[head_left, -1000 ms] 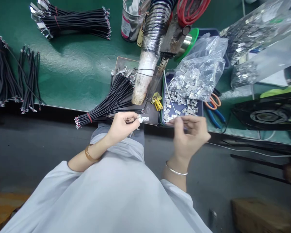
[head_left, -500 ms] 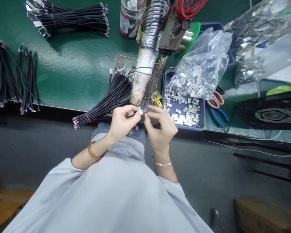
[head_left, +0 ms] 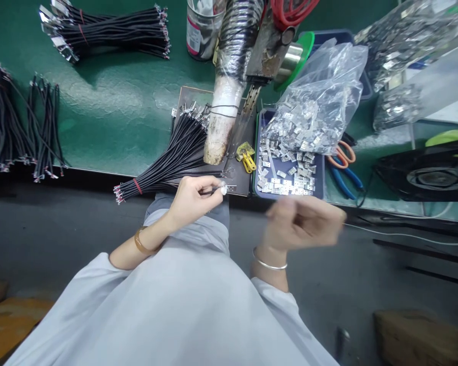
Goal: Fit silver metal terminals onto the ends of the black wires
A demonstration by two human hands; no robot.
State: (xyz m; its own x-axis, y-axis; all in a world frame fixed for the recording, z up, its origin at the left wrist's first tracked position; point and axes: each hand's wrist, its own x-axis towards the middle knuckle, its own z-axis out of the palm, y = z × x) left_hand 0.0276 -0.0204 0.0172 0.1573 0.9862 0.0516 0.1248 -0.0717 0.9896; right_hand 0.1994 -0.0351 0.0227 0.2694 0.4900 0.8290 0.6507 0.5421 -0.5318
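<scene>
My left hand is closed in a pinch at the table's front edge. A thin black cable runs between its fingers, with a small white piece at the fingertips. Just behind it lies a bundle of black cables, tied with a red band. To the right, my right hand is in front of the blue tray, its curled fingers smeared by motion, so whether it holds anything cannot be made out. Small metal USB plug shells lie in that tray, some spilling from a clear plastic bag.
A soldering iron and a wrapped duct slant down over the brown board. Beside them sits a yellow clip-like piece. Pliers lie right of the tray. More cable bundles are at the back left.
My right hand has left the spot beside my left hand and swung right, to the front of the tray. My left hand has dropped slightly nearer to me, still pinching.
</scene>
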